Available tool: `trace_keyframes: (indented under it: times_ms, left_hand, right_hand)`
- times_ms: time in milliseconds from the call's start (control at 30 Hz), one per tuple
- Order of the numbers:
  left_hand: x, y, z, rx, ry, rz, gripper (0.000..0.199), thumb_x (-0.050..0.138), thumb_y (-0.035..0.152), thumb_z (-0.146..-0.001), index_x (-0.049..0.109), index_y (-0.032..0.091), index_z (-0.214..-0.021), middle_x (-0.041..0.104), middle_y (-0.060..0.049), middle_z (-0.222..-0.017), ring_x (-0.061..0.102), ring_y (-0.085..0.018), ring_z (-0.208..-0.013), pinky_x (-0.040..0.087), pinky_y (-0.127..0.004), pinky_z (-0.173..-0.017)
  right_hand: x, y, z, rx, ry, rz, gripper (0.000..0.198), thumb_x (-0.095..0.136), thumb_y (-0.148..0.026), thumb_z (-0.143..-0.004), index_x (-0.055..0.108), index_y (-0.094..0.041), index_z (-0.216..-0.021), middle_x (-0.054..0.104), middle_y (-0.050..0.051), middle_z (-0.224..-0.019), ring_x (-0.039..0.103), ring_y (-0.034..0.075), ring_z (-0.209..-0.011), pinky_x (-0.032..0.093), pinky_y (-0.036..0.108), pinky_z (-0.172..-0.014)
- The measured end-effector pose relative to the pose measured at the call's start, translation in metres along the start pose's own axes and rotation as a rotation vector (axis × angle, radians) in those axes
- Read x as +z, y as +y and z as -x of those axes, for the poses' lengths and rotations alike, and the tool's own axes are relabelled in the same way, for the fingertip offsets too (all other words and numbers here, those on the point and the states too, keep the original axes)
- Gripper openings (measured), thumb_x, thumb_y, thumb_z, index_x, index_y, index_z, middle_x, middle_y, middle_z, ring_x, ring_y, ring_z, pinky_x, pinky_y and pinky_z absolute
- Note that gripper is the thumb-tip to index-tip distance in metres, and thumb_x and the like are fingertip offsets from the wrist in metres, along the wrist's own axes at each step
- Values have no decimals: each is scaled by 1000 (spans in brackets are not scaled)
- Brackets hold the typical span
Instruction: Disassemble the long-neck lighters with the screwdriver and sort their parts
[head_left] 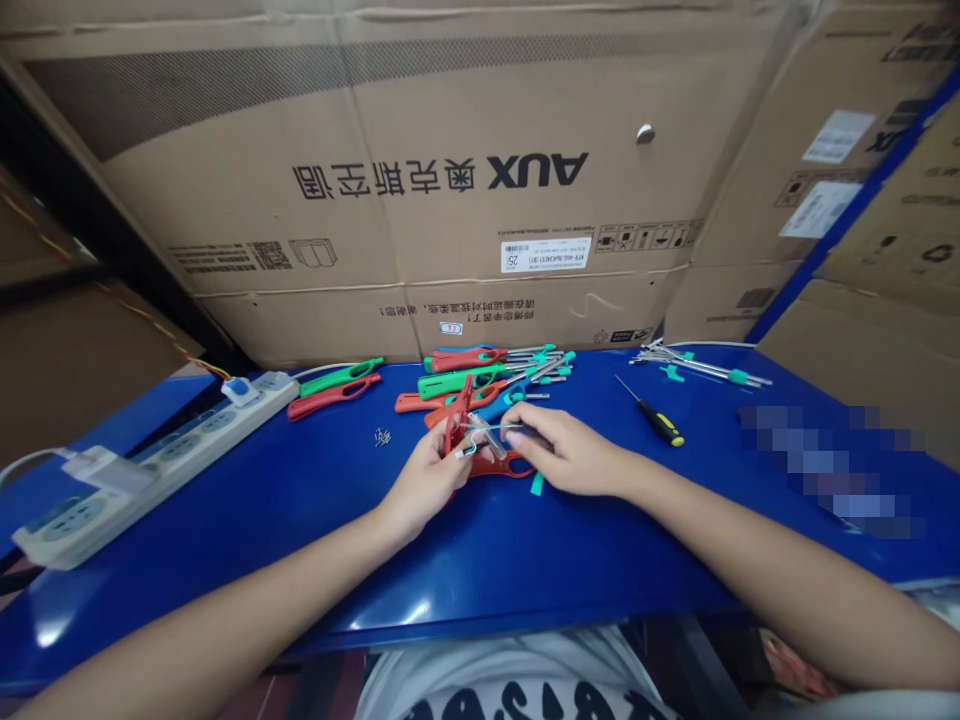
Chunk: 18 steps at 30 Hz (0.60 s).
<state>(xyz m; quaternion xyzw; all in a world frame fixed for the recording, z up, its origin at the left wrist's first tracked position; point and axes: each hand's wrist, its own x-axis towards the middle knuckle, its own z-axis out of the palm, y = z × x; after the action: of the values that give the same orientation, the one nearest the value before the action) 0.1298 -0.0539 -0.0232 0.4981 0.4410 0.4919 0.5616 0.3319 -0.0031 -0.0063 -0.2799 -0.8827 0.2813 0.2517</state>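
Note:
My left hand [420,475] is closed around a red lighter casing [457,428] held above the blue table. Small pale and metallic inner parts [491,440] show at the casing, with a thin pale line running toward my right hand [577,450]. The fingers of that hand are pinched on a slim, dark, rod-like lighter part, mostly hidden by them. Just below both hands lies another red casing piece [495,467], with a small teal plastic piece [537,485] beside it. Behind them are several assembled red, green, orange and blue lighters [461,383] with metal nozzles and teal pieces.
A white power strip [187,445] with plugs runs along the left. Green [337,376] and red [334,397] casings lie near it. Small screws [383,437] form a pile. A yellow-black screwdriver [660,422] and metal nozzle rods [705,368] lie right. Cardboard [420,250] walls the back.

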Motion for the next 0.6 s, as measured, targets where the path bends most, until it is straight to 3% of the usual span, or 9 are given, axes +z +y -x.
trace_keyframes:
  times_ms: [100, 167, 233, 300, 433, 600]
  left_hand:
    - [1, -6, 1, -37, -34, 0, 48, 77, 59, -77, 59, 16, -91, 41, 10, -54, 22, -3, -42, 18, -18, -41]
    - [1, -8, 2, -30, -57, -60, 46, 74, 58, -81, 63, 16, -95, 47, 7, -56, 33, -5, -43, 28, -18, -43]
    - [0, -8, 3, 59, -73, -160, 41, 71, 54, -85, 67, 16, -101, 61, 1, -69, 53, -11, -56, 45, -22, -54]
    - [-4, -7, 5, 218, -88, -337, 33, 70, 45, -88, 71, 17, -105, 70, -5, -90, 66, -18, -80, 54, -29, -75]
    - [-16, -5, 6, 503, -87, -761, 29, 74, 26, -86, 70, 19, -113, 69, -7, -110, 67, -22, -101, 53, -34, -95]
    - [-25, -9, 2, 517, -184, -1017, 33, 69, 23, -91, 65, 20, -124, 67, -9, -123, 67, -24, -111, 54, -36, -97]
  right_hand:
    - [8, -4, 2, 77, -56, 88, 40, 63, -51, -91, 53, -23, -118, 71, 5, -109, 67, 21, -93, 47, 30, -78]
    - [9, -3, 2, 71, -85, 153, 38, 62, -47, -93, 55, -22, -120, 72, 7, -113, 68, 24, -97, 47, 32, -80]
    - [5, -2, 1, 44, -137, 175, 27, 54, -37, -98, 57, -21, -120, 74, 8, -110, 70, 23, -95, 47, 31, -78]
    - [-4, 0, 2, 17, -191, 182, 26, 49, -28, -100, 57, -21, -123, 74, 8, -109, 69, 22, -94, 46, 30, -78]
    - [-27, 4, 7, 4, -309, 255, 21, 45, -25, -100, 58, -21, -116, 72, 7, -102, 65, 20, -87, 42, 28, -72]
    - [-39, 9, 12, 35, -454, 377, 13, 48, -29, -98, 58, -21, -97, 66, 4, -83, 55, 16, -68, 33, 25, -61]
